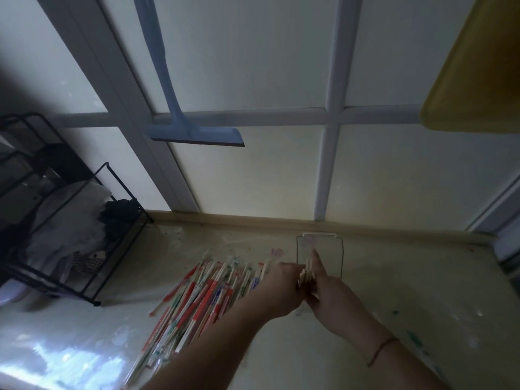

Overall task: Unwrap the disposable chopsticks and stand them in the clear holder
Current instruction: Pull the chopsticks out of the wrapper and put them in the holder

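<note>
Nearest the camera, two bare forearms reach forward over the pale surface (380, 277), the right wrist wearing a thin red string. To their left a loose pile of wrapped chopsticks (194, 302) fans out across the middle of the surface, sleeves printed red, green and blue. These will be very light and stiff, the film sleeves slick, so they slide over one another easily; a pinch near one end, where the wrapper can be torn, looks the sensible hold.

Further on, the left hand (282, 280) and right hand (327, 285) meet. Together they grip a small bundle of bare chopsticks (306, 273), fingers curled round its middle, the right forefinger stretched toward the far edge. Bare wood offers more grip than film, yet a bundle splays if held loosely.

Just behind the hands, close to the far edge, stands the clear holder (320, 249); its walls are hard to make out, and it appears to be empty, though I cannot be sure. It looks light and could tip.

Along the left edge sits a black wire rack (92, 220).
</note>
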Demonstrator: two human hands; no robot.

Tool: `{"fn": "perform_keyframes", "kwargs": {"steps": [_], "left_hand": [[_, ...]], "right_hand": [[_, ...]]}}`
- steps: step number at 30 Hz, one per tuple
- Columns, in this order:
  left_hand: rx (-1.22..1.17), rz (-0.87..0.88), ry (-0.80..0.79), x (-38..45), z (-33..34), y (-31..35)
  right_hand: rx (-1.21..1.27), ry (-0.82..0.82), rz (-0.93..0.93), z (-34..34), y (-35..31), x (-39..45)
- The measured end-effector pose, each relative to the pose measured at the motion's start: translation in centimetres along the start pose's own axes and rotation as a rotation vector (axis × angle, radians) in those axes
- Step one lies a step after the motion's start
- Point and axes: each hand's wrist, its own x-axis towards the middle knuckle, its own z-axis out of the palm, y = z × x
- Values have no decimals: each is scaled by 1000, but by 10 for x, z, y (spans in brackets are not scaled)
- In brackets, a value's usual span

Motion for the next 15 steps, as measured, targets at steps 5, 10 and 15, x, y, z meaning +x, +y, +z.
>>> {"fn": "perform_keyframes", "kwargs": {"steps": [5, 10, 15], "left_hand": [[-88, -3, 4, -3, -4, 1], [-495, 18, 271, -13, -54, -15], [-1609, -176, 407, -20, -71, -15]], "right_hand": [[11, -19, -37, -6, -2, -4], [430, 707, -255, -40, 4, -50], [887, 924, 8, -31, 28, -64]]}}
